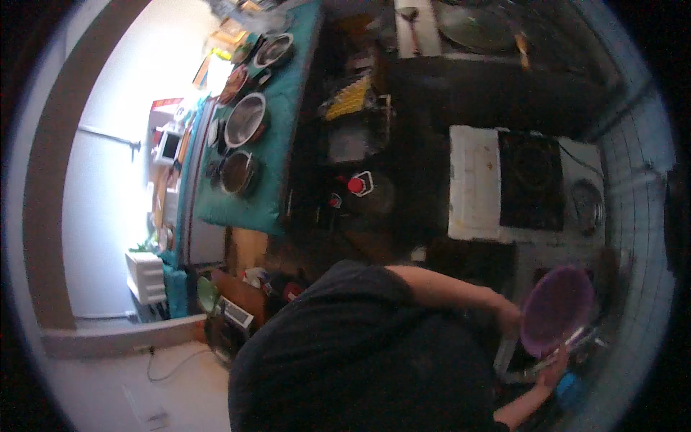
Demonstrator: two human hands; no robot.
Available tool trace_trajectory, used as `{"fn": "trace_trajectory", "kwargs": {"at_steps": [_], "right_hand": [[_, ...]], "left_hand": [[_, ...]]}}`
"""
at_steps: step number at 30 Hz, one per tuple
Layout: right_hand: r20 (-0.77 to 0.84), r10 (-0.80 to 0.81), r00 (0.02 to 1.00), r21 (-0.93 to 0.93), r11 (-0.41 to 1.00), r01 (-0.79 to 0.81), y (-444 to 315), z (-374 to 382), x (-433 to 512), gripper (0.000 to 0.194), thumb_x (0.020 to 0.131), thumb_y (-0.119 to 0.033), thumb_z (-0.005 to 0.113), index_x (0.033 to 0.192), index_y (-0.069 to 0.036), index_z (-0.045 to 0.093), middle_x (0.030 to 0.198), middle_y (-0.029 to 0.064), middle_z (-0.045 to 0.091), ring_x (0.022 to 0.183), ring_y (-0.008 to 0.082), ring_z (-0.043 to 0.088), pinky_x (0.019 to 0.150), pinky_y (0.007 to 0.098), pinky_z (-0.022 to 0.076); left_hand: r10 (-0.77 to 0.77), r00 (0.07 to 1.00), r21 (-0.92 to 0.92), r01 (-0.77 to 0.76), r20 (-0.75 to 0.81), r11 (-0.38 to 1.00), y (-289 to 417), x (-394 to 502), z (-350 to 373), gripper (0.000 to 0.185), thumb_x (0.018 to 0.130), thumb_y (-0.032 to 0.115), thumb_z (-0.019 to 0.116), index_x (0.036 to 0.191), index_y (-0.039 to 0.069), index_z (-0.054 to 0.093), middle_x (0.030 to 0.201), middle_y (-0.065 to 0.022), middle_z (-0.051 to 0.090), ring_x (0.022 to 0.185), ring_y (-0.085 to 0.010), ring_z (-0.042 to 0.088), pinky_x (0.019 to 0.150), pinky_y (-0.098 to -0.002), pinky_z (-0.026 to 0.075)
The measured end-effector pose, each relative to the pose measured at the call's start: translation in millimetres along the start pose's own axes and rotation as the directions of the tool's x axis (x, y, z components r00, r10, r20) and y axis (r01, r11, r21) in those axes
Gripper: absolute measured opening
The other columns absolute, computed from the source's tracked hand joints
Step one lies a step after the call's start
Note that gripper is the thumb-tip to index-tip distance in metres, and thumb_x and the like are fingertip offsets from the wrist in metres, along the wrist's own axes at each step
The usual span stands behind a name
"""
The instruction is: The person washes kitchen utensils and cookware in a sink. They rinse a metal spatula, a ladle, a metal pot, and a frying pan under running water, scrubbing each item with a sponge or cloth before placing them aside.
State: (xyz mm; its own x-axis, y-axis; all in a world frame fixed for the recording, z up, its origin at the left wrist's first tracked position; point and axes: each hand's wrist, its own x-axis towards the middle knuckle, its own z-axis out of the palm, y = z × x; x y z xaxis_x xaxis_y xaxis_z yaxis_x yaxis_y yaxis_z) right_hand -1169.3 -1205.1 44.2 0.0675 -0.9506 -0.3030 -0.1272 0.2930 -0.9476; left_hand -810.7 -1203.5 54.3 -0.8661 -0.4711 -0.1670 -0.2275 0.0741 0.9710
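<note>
A round purple plastic basket is held tilted over the sink area at the lower right. My left hand grips its near rim, with the arm reaching across from my dark shirt. My right hand is at the lower rim, its fingers against the edge, though blur hides the exact grip. The basket's inside looks plain, and I cannot make out anything in it. Beneath it shows the pale edge of the sink. A blue object lies beside my right hand.
A white counter with a black cooktop panel adjoins the sink, along a tiled wall. Behind me, a green-covered table carries several metal bowls. A red-capped bottle stands between them. A ladle lies at the top.
</note>
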Motion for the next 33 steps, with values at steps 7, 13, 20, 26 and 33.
{"fn": "trace_trajectory", "kwargs": {"at_steps": [7, 13, 20, 26, 33], "right_hand": [[-0.372, 0.467, 0.802, -0.75, 0.358, -0.556, 8, -33, -1, 0.044, 0.084, -0.018, 0.075, 0.118, 0.002, 0.057, 0.094, 0.0135, 0.066, 0.083, 0.024, 0.064, 0.065, 0.0369, 0.0524], [-0.17, 0.558, 0.812, -0.669, 0.54, -0.51, -57, 47, 11, 0.044, 0.083, -0.013, 0.074, 0.122, -0.002, 0.054, 0.091, 0.0075, 0.061, 0.078, 0.0195, 0.06, 0.064, 0.0342, 0.0511], [0.509, 0.403, 0.76, -0.401, 0.893, -0.205, -109, 296, 48, 0.048, 0.083, -0.006, 0.072, 0.126, -0.008, 0.051, 0.086, 0.0006, 0.056, 0.071, 0.0141, 0.056, 0.063, 0.031, 0.0495], [0.847, 0.312, 0.431, -0.395, 0.911, 0.116, -102, 546, 24, 0.089, 0.073, -0.008, 0.081, 0.148, 0.0, 0.034, 0.134, 0.0154, 0.056, 0.119, 0.0253, 0.056, 0.099, 0.0362, 0.0485], [0.978, 0.017, 0.207, -0.129, 0.829, 0.544, -113, 695, -54, 0.078, 0.084, -0.016, 0.079, 0.149, -0.006, 0.037, 0.108, 0.0043, 0.06, 0.084, 0.014, 0.059, 0.075, 0.0302, 0.052]], "left_hand": [[-0.005, 0.937, -0.124, -0.041, -0.349, 0.991, -44, -194, -9, 0.046, 0.092, 0.037, 0.067, 0.117, -0.001, 0.066, 0.108, -0.0197, 0.07, 0.091, -0.0353, 0.065, 0.079, -0.0473, 0.052], [-0.494, 0.683, -0.462, 0.251, -0.538, 0.851, -70, -355, -6, 0.043, 0.094, 0.037, 0.065, 0.112, -0.002, 0.068, 0.103, -0.0124, 0.072, 0.093, -0.022, 0.067, 0.081, -0.0375, 0.054], [-0.675, 0.293, -0.682, 0.093, -0.677, 0.725, -60, -438, 32, 0.048, 0.096, 0.042, 0.064, 0.119, 0.0, 0.068, 0.109, -0.0114, 0.072, 0.098, -0.0227, 0.067, 0.085, -0.0359, 0.053], [-0.575, 0.172, -0.599, -0.174, -0.8, 0.782, -35, -413, 19, 0.047, 0.097, 0.043, 0.064, 0.118, 0.001, 0.069, 0.1, -0.0068, 0.071, 0.085, -0.0149, 0.064, 0.078, -0.031, 0.052], [-0.69, -0.35, -0.483, -0.518, -0.634, 0.706, -39, -505, 32, 0.03, 0.096, 0.03, 0.06, 0.098, 0.001, 0.067, 0.085, -0.0033, 0.064, 0.074, -0.0144, 0.059, 0.066, -0.0311, 0.049]]}}
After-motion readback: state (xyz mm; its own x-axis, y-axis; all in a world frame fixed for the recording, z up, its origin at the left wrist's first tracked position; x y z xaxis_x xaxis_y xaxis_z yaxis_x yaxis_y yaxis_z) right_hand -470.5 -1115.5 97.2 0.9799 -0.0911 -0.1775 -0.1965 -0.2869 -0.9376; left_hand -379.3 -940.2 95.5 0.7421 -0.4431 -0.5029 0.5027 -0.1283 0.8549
